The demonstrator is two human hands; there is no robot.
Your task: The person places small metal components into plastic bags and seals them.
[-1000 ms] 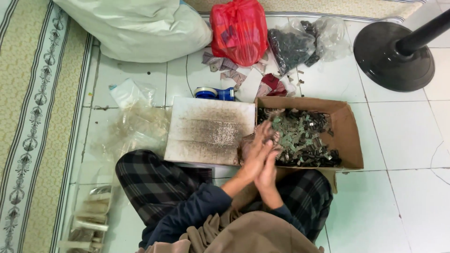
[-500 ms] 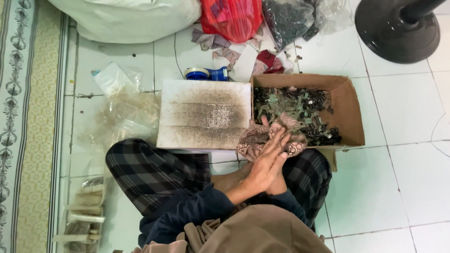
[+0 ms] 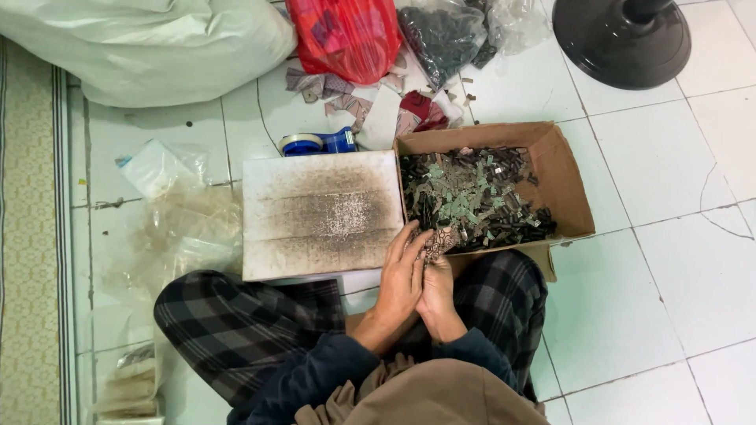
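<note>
A small patterned fabric piece [image 3: 438, 241] is pinched between both hands, held just over the near edge of the cardboard box [image 3: 568, 175]. Left hand [image 3: 402, 282] is laid over it w/ fingers pressed together, tips on the fabric's left side; right hand [image 3: 438, 293] is tucked partly under the left, fingers closed on the piece from below. Exact finger grip on the right can't be made out, mostly covered.

Box is filled w/ small dark and pale green bits [image 3: 472, 197], too small to be identified. Just left of it, touching, a flat soiled white board [image 3: 321, 212] is laid on the tiled floor [image 3: 669, 260]. Behind: blue tape rolls [image 3: 319, 143], fabric scraps [image 3: 323, 85], a red plastic bag [image 3: 343, 33], a clear bag of dark pieces [image 3: 442, 35], a big white sack [image 3: 150, 47]. A black round fan base [image 3: 622, 39] is cut off at top. Clear plastic bags [image 3: 177, 212] at left, contents unclear. Checked trouser legs [image 3: 236, 330] are seen crossed below.
</note>
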